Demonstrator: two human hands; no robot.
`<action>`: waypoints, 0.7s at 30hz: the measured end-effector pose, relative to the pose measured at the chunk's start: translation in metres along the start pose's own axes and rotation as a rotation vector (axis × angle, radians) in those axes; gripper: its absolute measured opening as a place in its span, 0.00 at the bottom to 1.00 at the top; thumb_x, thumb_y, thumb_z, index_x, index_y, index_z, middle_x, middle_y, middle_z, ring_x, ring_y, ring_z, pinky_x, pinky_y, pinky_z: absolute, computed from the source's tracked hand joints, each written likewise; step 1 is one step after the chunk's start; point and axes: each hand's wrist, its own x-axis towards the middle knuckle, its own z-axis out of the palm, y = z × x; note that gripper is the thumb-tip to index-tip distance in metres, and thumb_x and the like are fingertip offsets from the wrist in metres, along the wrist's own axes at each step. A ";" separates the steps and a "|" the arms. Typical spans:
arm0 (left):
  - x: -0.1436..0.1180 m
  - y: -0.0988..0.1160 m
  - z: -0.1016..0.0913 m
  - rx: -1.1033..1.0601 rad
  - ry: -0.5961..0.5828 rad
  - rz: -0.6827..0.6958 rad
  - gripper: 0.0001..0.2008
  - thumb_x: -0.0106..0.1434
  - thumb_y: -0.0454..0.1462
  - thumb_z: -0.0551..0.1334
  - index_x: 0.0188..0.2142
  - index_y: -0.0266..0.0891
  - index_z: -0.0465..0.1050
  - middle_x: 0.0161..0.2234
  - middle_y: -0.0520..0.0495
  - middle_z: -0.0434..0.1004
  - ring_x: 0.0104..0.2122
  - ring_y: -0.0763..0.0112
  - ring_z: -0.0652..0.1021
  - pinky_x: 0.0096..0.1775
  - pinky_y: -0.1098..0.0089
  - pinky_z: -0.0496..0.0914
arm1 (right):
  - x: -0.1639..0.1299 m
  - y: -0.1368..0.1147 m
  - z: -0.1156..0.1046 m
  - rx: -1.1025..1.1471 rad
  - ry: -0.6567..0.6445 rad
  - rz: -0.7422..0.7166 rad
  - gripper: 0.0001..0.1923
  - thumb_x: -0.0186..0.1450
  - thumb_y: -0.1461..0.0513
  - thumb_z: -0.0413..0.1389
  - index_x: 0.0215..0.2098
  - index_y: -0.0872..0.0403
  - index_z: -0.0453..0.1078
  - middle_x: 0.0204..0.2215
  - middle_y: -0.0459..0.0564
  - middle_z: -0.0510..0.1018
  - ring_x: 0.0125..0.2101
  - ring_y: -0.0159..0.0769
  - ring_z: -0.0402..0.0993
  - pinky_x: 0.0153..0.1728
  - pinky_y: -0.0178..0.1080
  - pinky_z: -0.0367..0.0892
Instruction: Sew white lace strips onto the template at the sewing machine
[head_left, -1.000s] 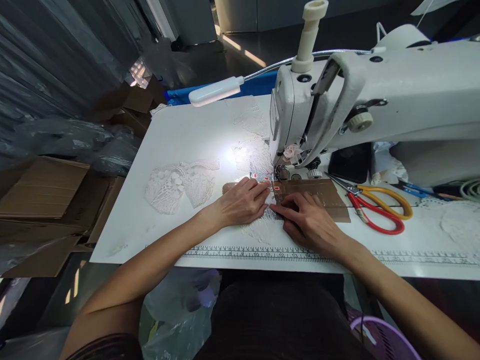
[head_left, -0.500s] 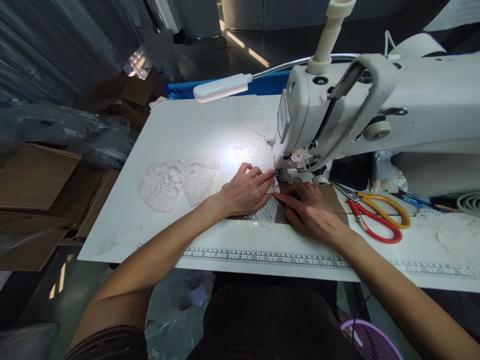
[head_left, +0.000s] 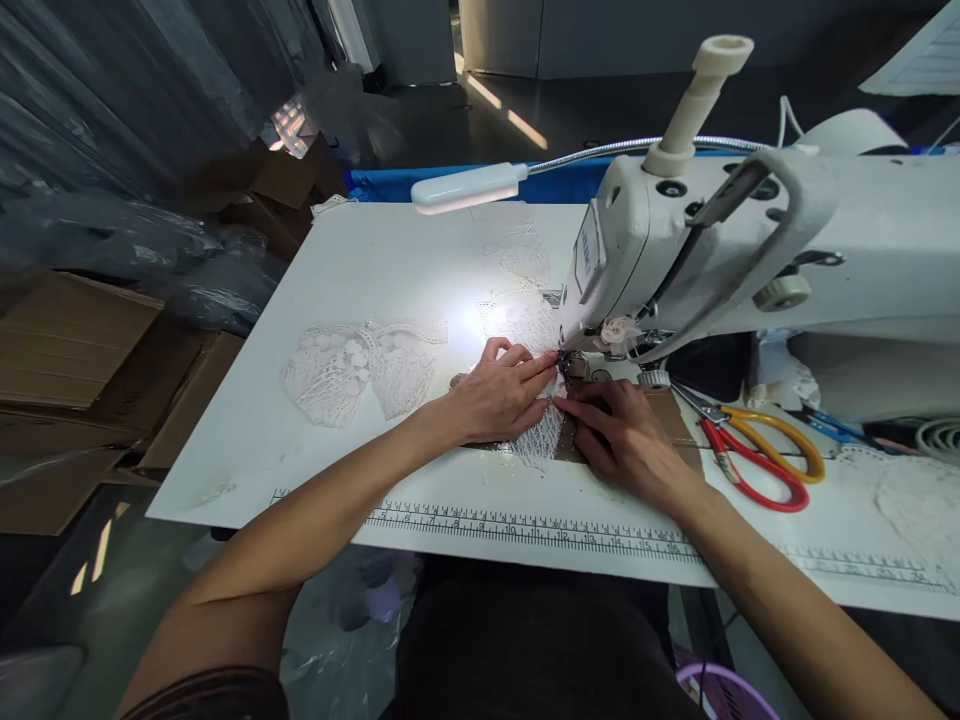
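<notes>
Left hand [head_left: 501,398] flat, fingers together, pressing white lace piece [head_left: 541,440] onto desk [head_left: 360,270] just before sewing machine [head_left: 675,250] needle. Right hand [head_left: 622,440] likewise flat, fingertips pinning lace edge over brown card [head_left: 679,425]. Neither grip closed around anything. Finished lace [head_left: 360,365] lying left; red-handled scissors [head_left: 750,455] right.

Both bare forearms reach forward and converge toward the middle. The left hand [head_left: 501,396] lies palm down, fingers stretched together and pointing right. The right hand [head_left: 624,437] lies palm down too, its fingertips almost meeting those of the left, wrist angled outward.
</notes>
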 end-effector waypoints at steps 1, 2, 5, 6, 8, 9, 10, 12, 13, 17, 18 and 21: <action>0.000 0.000 0.000 0.000 -0.003 -0.004 0.21 0.73 0.40 0.49 0.58 0.34 0.68 0.62 0.37 0.66 0.50 0.55 0.70 0.52 0.52 0.59 | 0.000 0.000 0.000 0.005 0.002 0.001 0.18 0.68 0.65 0.51 0.54 0.54 0.73 0.44 0.58 0.73 0.43 0.49 0.67 0.45 0.54 0.67; 0.000 0.001 0.000 0.001 -0.003 -0.007 0.21 0.72 0.40 0.49 0.59 0.34 0.67 0.62 0.37 0.66 0.50 0.54 0.70 0.52 0.52 0.59 | 0.000 0.001 0.000 0.010 0.001 0.001 0.18 0.68 0.65 0.51 0.54 0.54 0.73 0.44 0.58 0.73 0.43 0.48 0.67 0.45 0.54 0.67; 0.000 0.003 0.001 0.007 0.002 -0.014 0.20 0.73 0.40 0.49 0.59 0.35 0.67 0.62 0.37 0.66 0.50 0.55 0.70 0.53 0.52 0.58 | 0.000 0.003 -0.001 0.021 -0.002 -0.016 0.18 0.68 0.65 0.51 0.55 0.53 0.73 0.45 0.58 0.72 0.44 0.48 0.68 0.46 0.54 0.67; -0.001 0.004 0.002 0.012 0.005 -0.017 0.20 0.73 0.40 0.48 0.59 0.35 0.66 0.62 0.38 0.66 0.50 0.55 0.70 0.54 0.52 0.57 | 0.000 0.004 -0.001 0.022 -0.004 -0.022 0.19 0.68 0.65 0.51 0.55 0.53 0.72 0.45 0.58 0.72 0.45 0.48 0.68 0.46 0.54 0.67; -0.002 0.006 0.003 0.028 0.023 -0.038 0.20 0.73 0.39 0.47 0.58 0.34 0.66 0.62 0.37 0.65 0.51 0.55 0.70 0.54 0.52 0.57 | 0.000 0.005 -0.001 0.021 -0.007 -0.032 0.19 0.67 0.65 0.52 0.55 0.54 0.72 0.45 0.59 0.72 0.45 0.49 0.67 0.46 0.54 0.67; -0.002 0.007 0.005 0.033 0.039 -0.049 0.20 0.73 0.39 0.47 0.58 0.33 0.66 0.62 0.36 0.66 0.52 0.55 0.70 0.54 0.53 0.57 | 0.000 0.005 -0.002 0.019 -0.008 -0.034 0.19 0.67 0.65 0.52 0.56 0.54 0.72 0.46 0.59 0.72 0.45 0.49 0.67 0.46 0.54 0.68; -0.002 0.008 0.006 0.032 0.060 -0.054 0.19 0.73 0.39 0.48 0.57 0.32 0.66 0.61 0.35 0.66 0.52 0.55 0.70 0.53 0.53 0.58 | 0.000 0.005 -0.002 0.016 -0.012 -0.034 0.19 0.67 0.65 0.52 0.56 0.54 0.72 0.46 0.60 0.72 0.46 0.49 0.67 0.45 0.53 0.68; -0.003 0.010 0.008 0.017 0.109 -0.029 0.17 0.73 0.38 0.50 0.53 0.32 0.69 0.56 0.37 0.72 0.49 0.58 0.72 0.52 0.54 0.59 | -0.001 0.004 -0.003 0.006 -0.022 -0.030 0.19 0.67 0.65 0.51 0.56 0.55 0.72 0.46 0.60 0.71 0.45 0.49 0.67 0.45 0.53 0.68; -0.003 0.010 0.008 0.007 0.131 -0.003 0.15 0.73 0.37 0.50 0.50 0.34 0.72 0.53 0.39 0.75 0.46 0.60 0.73 0.52 0.55 0.60 | -0.001 0.004 -0.004 -0.001 -0.028 -0.023 0.19 0.67 0.65 0.51 0.56 0.54 0.72 0.46 0.60 0.71 0.45 0.49 0.67 0.44 0.53 0.69; -0.003 0.009 0.007 0.022 0.181 0.071 0.13 0.72 0.34 0.52 0.43 0.39 0.76 0.47 0.47 0.79 0.37 0.65 0.74 0.49 0.56 0.61 | 0.000 0.001 -0.005 -0.041 -0.056 0.016 0.19 0.67 0.65 0.51 0.55 0.52 0.72 0.46 0.59 0.71 0.44 0.49 0.66 0.44 0.54 0.68; -0.003 0.008 0.007 0.031 0.180 0.076 0.13 0.72 0.34 0.52 0.44 0.40 0.76 0.48 0.47 0.79 0.37 0.65 0.74 0.48 0.56 0.62 | 0.000 0.000 -0.006 -0.055 -0.063 0.021 0.19 0.67 0.64 0.51 0.55 0.51 0.72 0.46 0.59 0.71 0.44 0.49 0.66 0.44 0.55 0.68; -0.004 0.008 0.004 0.036 0.164 0.068 0.14 0.72 0.37 0.52 0.46 0.39 0.76 0.50 0.45 0.78 0.38 0.63 0.75 0.47 0.55 0.63 | 0.001 -0.001 -0.006 -0.084 -0.075 0.028 0.19 0.67 0.64 0.51 0.56 0.52 0.72 0.46 0.60 0.71 0.43 0.50 0.66 0.45 0.56 0.67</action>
